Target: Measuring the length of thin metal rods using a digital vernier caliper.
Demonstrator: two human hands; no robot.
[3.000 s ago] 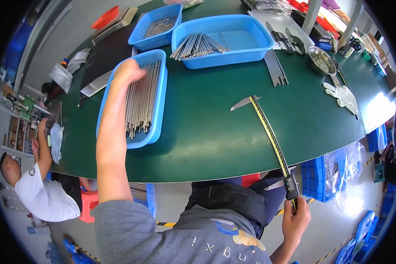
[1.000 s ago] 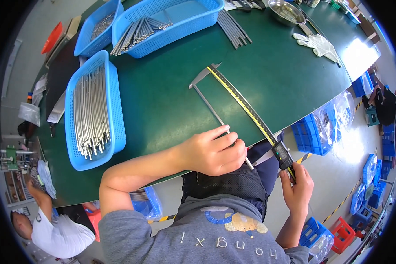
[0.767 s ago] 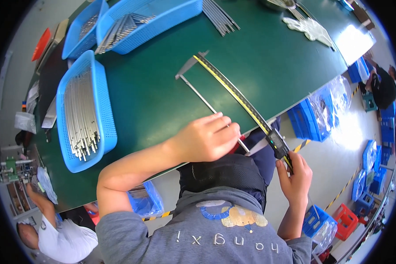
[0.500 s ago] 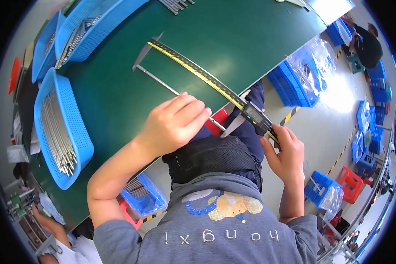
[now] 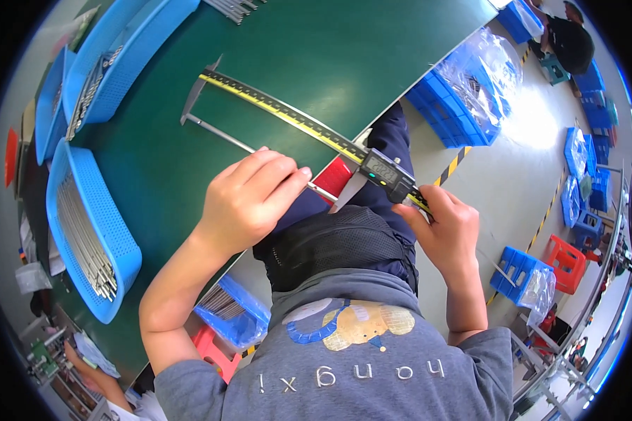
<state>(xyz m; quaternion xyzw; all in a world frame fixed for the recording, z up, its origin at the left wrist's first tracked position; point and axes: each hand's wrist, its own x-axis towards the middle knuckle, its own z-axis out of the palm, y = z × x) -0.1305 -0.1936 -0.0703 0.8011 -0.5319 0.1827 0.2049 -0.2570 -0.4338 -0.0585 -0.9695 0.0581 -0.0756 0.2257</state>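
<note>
My left hand (image 5: 249, 196) is closed around a thin metal rod (image 5: 221, 133). The rod lies between the jaws of a long digital caliper (image 5: 288, 116), its far end at the far jaw and its near end at the jaw beside the display. My right hand (image 5: 446, 224) grips the caliper's near end, just past the dark display unit (image 5: 386, 175). The caliper slants from the green table (image 5: 295, 42) out over its near edge, above my lap. Fingers of my left hand hide the rod's middle.
At the left, a light blue basket (image 5: 130, 245) holds several metal rods. Behind it stand more blue baskets (image 5: 137, 52) with metal parts. Rods (image 5: 235, 8) lie at the table's far side. Blue crates (image 5: 449, 112) stand on the floor at right; a person (image 5: 569, 42) sits beyond.
Caliper, rod and both hands have shifted left in view, the caliper tilting slightly flatter. The surroundings have also shifted. Both hands keep their grip.
</note>
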